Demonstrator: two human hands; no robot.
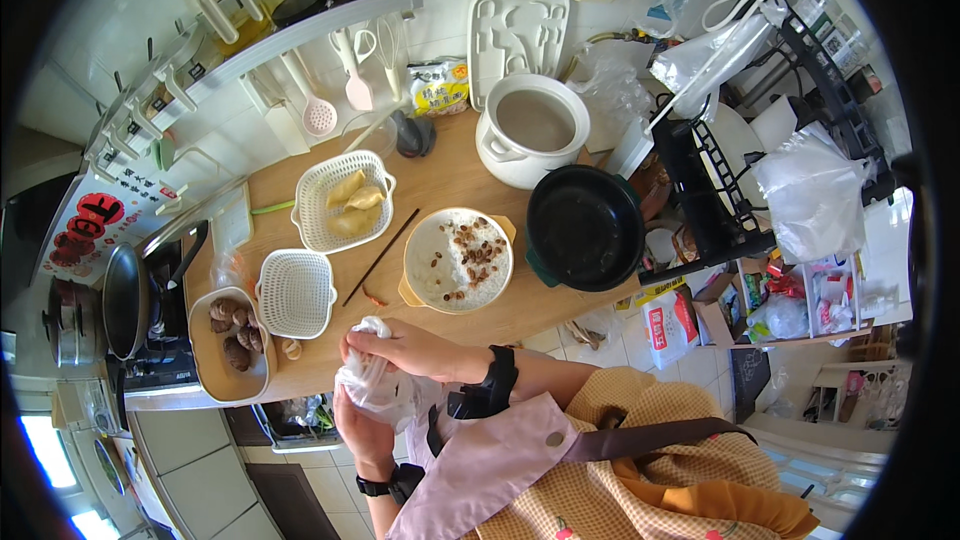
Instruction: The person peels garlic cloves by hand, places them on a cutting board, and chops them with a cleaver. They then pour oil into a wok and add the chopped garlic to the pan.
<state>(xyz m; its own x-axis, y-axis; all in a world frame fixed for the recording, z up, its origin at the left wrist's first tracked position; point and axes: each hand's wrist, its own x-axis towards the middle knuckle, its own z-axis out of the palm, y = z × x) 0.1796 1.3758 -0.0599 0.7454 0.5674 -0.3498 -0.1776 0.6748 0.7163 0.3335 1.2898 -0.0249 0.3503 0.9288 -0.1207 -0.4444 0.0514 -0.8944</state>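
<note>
Both hands hold a translucent white plastic bag (pixel 375 390) at the near edge of the wooden counter. My right hand (pixel 416 349) closes around the bag's gathered upper part. Below it, my left hand (pixel 364 420) grips the bag's lower side; what the bag contains cannot be made out. Just beyond the hands stands a cream pot with yellow handles (pixel 411 262), holding white rice-like grains and scattered brown beans. A dark chopstick (pixel 381 256) and a small dried red chilli (pixel 374 298) lie left of that pot.
A white basket (pixel 304 199) holds yellowish pieces, beside another white basket (pixel 298 292). Taro-like corms lie in a beige tub (pixel 201 352). A dark pot (pixel 585 229) and white crock (pixel 502 165) stand right. The stove (pixel 161 349) is left; a black rack (pixel 697 195) is right.
</note>
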